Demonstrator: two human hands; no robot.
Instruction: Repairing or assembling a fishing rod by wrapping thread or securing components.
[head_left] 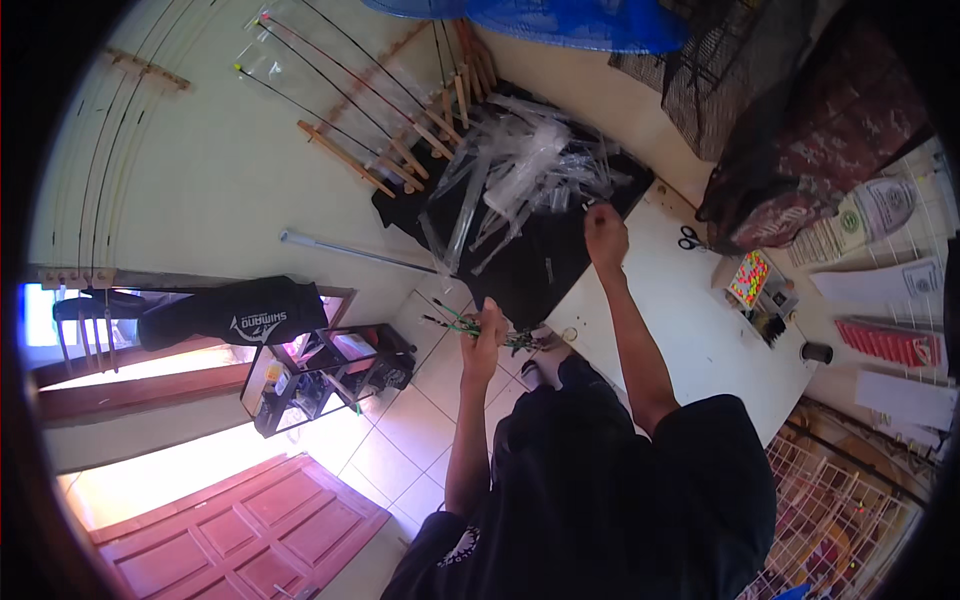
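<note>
My left hand [485, 325] is closed around a bundle of thin green and black pieces [460, 322], whose ends stick out on both sides of the fist. It is held over the floor, just in front of the black cloth [520, 290]. Further right, my right hand [606, 238] is raised at the cloth's right edge with its fingers drawn together. Something small and pale shows at its fingertips, too small to name. Beyond both hands, a loose heap of clear plastic sleeves [530, 165] lies on the cloth.
Black-handled scissors [690, 238] and a box of colourful beads [748, 278] lie on the white table [690, 330]. A black cup [816, 352] stands near its edge. Slim fishing rods [350, 110] lean in wooden racks. A glass-sided shelf [320, 375] stands left.
</note>
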